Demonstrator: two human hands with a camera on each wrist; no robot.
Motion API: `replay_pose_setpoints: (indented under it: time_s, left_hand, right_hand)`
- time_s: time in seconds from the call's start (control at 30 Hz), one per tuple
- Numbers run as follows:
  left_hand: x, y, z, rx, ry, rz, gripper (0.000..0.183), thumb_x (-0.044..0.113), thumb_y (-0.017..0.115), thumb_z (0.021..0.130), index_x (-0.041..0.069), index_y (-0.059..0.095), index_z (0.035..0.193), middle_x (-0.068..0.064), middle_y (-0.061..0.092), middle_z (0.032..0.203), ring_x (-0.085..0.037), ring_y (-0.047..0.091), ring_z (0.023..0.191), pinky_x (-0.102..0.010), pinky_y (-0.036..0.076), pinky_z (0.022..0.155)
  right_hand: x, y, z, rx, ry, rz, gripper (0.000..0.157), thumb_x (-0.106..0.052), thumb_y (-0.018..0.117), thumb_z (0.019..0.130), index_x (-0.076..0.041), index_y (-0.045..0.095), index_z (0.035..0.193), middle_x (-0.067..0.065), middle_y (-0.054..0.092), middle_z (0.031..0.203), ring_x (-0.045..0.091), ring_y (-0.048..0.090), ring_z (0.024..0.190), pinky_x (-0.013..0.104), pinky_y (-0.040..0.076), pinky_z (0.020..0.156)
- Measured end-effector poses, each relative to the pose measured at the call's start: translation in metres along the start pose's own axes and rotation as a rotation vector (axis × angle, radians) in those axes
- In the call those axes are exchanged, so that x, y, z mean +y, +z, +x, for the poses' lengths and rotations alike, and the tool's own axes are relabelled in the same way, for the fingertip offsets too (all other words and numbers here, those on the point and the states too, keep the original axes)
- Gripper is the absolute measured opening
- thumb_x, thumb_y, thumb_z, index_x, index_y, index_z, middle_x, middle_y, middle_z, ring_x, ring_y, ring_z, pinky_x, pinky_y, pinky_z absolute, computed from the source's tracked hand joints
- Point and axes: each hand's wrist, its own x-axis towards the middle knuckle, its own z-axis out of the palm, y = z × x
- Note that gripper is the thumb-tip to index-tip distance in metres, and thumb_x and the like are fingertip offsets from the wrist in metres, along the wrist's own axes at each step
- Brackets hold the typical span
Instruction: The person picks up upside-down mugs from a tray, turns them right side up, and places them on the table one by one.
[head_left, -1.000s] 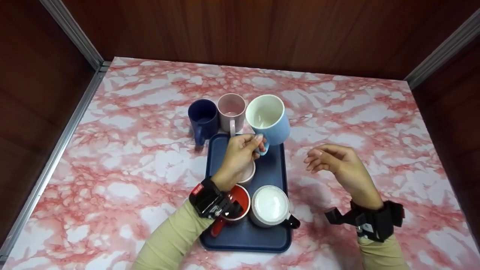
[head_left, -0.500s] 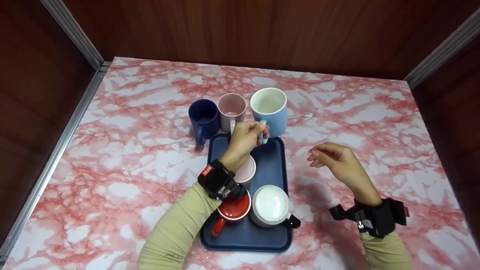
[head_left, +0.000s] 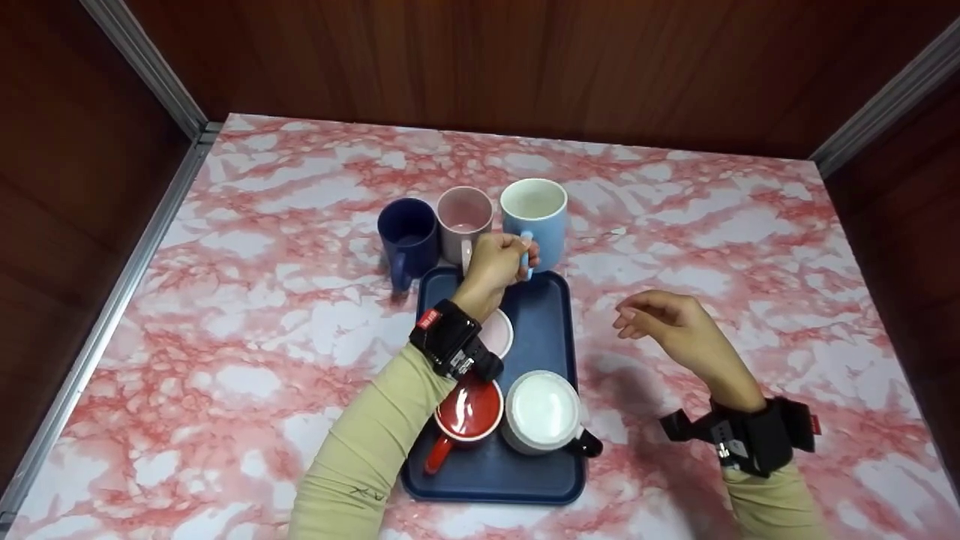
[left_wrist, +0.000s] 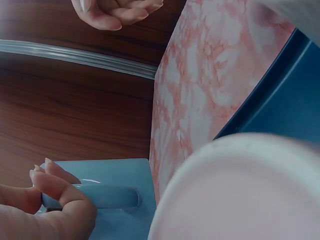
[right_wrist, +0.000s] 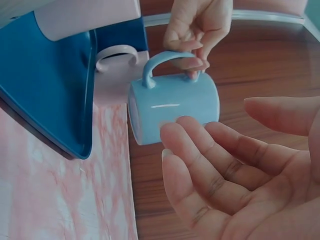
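Observation:
In the head view my left hand (head_left: 499, 262) grips the handle of a light blue mug (head_left: 544, 236) with a white inside. The mug stands upright just beyond the far edge of a dark blue tray (head_left: 540, 480). Whether its base touches the table cannot be told. To its left are a pink mug (head_left: 454, 244) and a dark blue mug (head_left: 409, 240). My right hand (head_left: 667, 319) hovers right of the tray, its fingers relaxed and holding nothing. In the right wrist view the left fingers hook round the handle of the light blue mug (right_wrist: 177, 102).
The tray carries a red mug (head_left: 472, 409), a white-topped mug (head_left: 544, 412) with a black handle, and a pale pink cup (head_left: 499, 334), partly hidden by my left wrist. Brown panels (head_left: 480, 67) wall in the red-and-white marbled table (head_left: 712, 225) at the back and sides.
My left hand has carried the light blue mug away from me and lower, from over the tray's far end to beyond it. The mug has straightened from a tilt. The right hand barely moves.

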Motion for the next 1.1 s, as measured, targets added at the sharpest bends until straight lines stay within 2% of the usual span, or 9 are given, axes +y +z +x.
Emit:
replay_pose_setpoints:
  time_s: [0.3, 0.47, 0.63, 0.8, 1.1]
  left_hand:
    - [-0.003, 0.0, 0.014, 0.024, -0.045, 0.015, 0.021, 0.005, 0.046, 0.095, -0.007, 0.056, 0.081, -0.005, 0.053, 0.068, -0.007, 0.05, 0.055, -0.015, 0.036, 0.044]
    - [-0.002, 0.0, 0.019, 0.026, -0.068, 0.014, 0.023, 0.002, 0.044, 0.094, -0.007, 0.056, 0.076, -0.007, 0.052, 0.064, -0.007, 0.045, 0.048, -0.014, 0.033, 0.042]
    - [-0.001, 0.002, 0.025, 0.042, -0.124, -0.048, 0.026, -0.001, 0.044, 0.093, -0.003, 0.052, 0.068, -0.007, 0.051, 0.061, -0.008, 0.046, 0.048, -0.014, 0.033, 0.04]
    - [-0.002, 0.004, 0.031, 0.066, -0.161, -0.093, 0.026, 0.0, 0.044, 0.094, -0.002, 0.051, 0.068, -0.007, 0.051, 0.061, -0.009, 0.048, 0.049, -0.015, 0.034, 0.039]
    - [-0.003, 0.008, 0.039, 0.11, -0.182, -0.121, 0.018, -0.002, 0.045, 0.092, -0.002, 0.049, 0.075, -0.008, 0.052, 0.066, -0.01, 0.049, 0.05, -0.014, 0.04, 0.043]
  right_hand:
    - [0.0, 0.0, -0.002, 0.0, 0.003, 0.005, 0.02, -0.001, 0.05, 0.092, 0.013, 0.058, 0.104, 0.022, 0.063, 0.086, 0.018, 0.064, 0.076, 0.026, 0.051, 0.071]
    - [0.001, 0.0, -0.001, -0.007, -0.007, 0.013, 0.02, -0.001, 0.051, 0.092, 0.013, 0.058, 0.104, 0.023, 0.062, 0.086, 0.019, 0.064, 0.075, 0.026, 0.051, 0.07]
    - [0.002, -0.001, -0.001, -0.02, -0.016, 0.032, 0.021, -0.002, 0.051, 0.092, 0.013, 0.057, 0.104, 0.025, 0.062, 0.087, 0.02, 0.064, 0.076, 0.026, 0.051, 0.07]
    - [0.002, -0.001, -0.001, -0.02, -0.013, 0.025, 0.021, -0.002, 0.051, 0.092, 0.013, 0.057, 0.105, 0.023, 0.062, 0.086, 0.02, 0.064, 0.076, 0.026, 0.051, 0.071]
    - [0.0, -0.001, -0.001, -0.021, -0.003, 0.022, 0.021, -0.004, 0.051, 0.092, 0.013, 0.058, 0.104, 0.023, 0.063, 0.086, 0.02, 0.064, 0.076, 0.027, 0.051, 0.071]
